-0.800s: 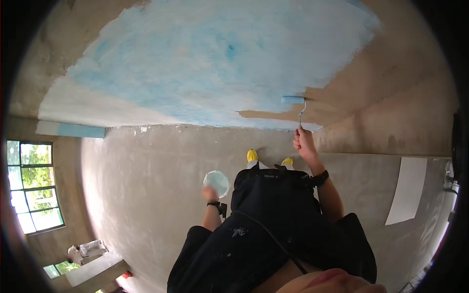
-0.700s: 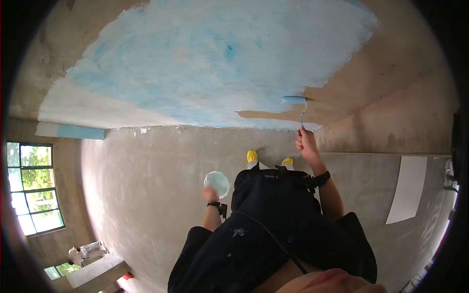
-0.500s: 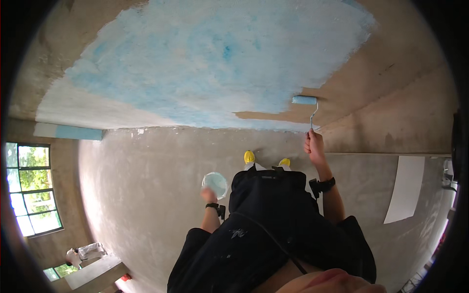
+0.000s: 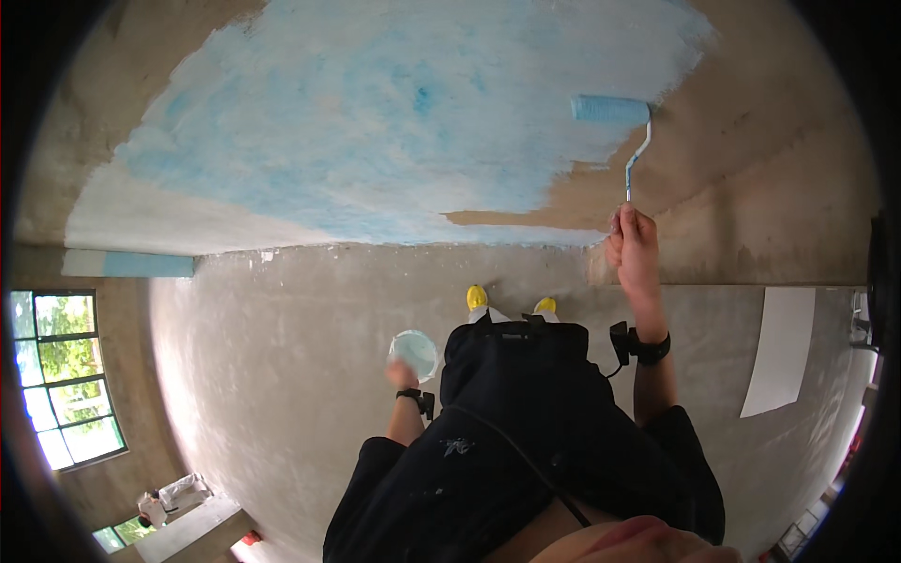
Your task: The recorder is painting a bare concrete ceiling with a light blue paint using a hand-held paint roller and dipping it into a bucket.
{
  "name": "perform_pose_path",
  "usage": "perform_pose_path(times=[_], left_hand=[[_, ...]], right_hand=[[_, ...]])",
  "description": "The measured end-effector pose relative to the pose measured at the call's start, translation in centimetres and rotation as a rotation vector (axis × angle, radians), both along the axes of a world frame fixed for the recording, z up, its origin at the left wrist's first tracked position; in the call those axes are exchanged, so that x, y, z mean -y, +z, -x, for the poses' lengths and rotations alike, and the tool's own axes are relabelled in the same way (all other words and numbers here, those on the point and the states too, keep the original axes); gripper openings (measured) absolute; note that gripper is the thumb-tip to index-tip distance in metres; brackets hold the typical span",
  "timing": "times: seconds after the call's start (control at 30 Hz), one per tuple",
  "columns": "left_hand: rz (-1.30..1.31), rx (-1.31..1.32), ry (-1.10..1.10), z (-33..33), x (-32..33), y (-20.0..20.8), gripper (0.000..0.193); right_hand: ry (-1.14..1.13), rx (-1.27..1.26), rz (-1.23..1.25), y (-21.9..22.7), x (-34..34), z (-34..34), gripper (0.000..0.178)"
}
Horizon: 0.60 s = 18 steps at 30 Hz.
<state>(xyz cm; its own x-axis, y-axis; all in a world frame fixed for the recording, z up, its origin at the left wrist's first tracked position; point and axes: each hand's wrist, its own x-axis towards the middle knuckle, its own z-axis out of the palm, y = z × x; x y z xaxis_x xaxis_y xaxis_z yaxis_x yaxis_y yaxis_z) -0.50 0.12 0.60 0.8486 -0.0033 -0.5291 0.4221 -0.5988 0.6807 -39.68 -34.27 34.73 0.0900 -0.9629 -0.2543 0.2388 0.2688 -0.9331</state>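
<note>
A bucket [image 4: 435, 357], pale bluish inside, meets the blurred left hand [image 4: 402, 372], grip unclear, while the right hand [image 4: 637, 251] clasps the paint roller [image 4: 610, 110], blue end beyond the fingers [image 4: 616, 246].

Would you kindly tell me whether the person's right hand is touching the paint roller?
Touching: the head view shows the right hand closed around the lower end of the paint roller, below its bent frame.
</note>
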Motion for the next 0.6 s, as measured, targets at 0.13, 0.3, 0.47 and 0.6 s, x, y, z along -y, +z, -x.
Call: perform_pose_path(times=[0.13,0.3,0.47,0.6], left_hand=[[-0.017,-0.021,-0.013,0.0,0.2,-0.1,0.03],[-0.035,-0.025,-0.028,-0.2,0.5,-0.2,0.031],[-0.019,-0.013,-0.036,-0.1,0.7,-0.3,0.031],[-0.005,-0.009,-0.031,-0.3,0.4,-0.6,0.031]], right_hand=[[-0.017,0.049,0.032,3.3,0.3,-0.5,0.04],[-0.012,0.036,0.091,6.4,0.9,-0.9,0.039],[0.014,0.075,0.143,6.7,1.7,-1.1,0.04],[0.006,-0.054,0.139,3.1,1.4,-0.9,0.04]])
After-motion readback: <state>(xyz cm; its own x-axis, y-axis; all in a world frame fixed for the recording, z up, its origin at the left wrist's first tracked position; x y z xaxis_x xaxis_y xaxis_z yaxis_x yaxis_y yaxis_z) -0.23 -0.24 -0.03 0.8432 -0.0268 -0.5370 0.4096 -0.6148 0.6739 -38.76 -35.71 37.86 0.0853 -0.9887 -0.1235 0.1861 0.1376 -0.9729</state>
